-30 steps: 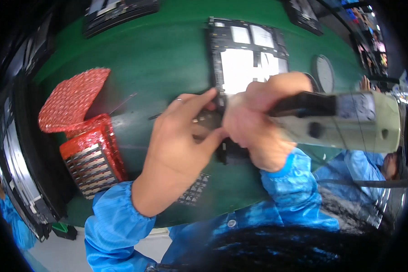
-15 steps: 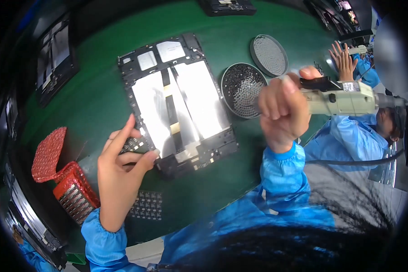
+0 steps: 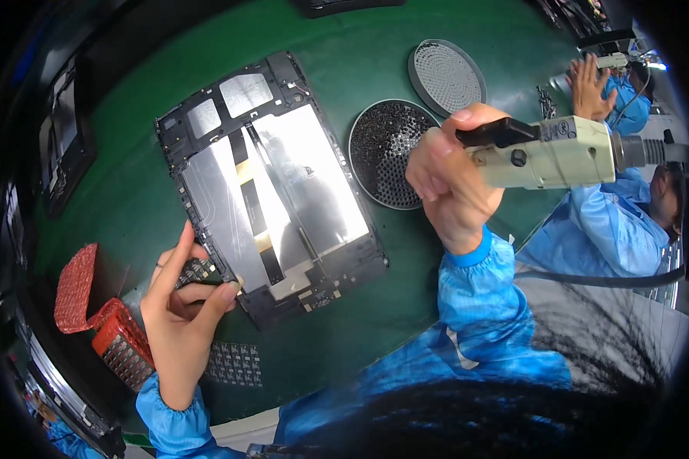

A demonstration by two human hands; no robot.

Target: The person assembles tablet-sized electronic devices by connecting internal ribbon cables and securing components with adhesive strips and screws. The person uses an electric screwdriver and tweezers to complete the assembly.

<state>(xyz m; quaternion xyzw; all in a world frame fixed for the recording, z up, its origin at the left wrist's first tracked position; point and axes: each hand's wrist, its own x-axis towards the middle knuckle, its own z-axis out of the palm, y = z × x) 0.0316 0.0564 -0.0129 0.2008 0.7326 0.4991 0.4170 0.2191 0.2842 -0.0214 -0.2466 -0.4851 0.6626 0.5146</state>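
Note:
An opened tablet (image 3: 298, 180) with silvery battery panels and a black frame lies on the green table. My left hand (image 3: 180, 306) is at its lower left edge, thumb and forefinger against the frame. Tucked in that hand's fingers is a sheet of small metal parts (image 3: 197, 271), partly hidden. My right hand (image 3: 458, 180) is wrapped round a pale electric screwdriver (image 3: 547, 159) with a black lever and a cable at its rear. Its front end is hidden behind my fingers, beside a round tray of dark screws (image 3: 383, 153) with a perforated bottom.
A second round perforated tray (image 3: 448, 76) stands behind the first. Red bubble wrap (image 3: 76, 291) and a red-wrapped stack of parts (image 3: 122, 344) lie at the left, near another parts sheet (image 3: 235, 363). Another tablet housing (image 3: 63, 138) is far left. A co-worker's hand (image 3: 589, 88) shows at the right.
The tablet and my left hand appear shifted left in the view. My right hand with the screwdriver also sits a little further left, nearer the screw tray.

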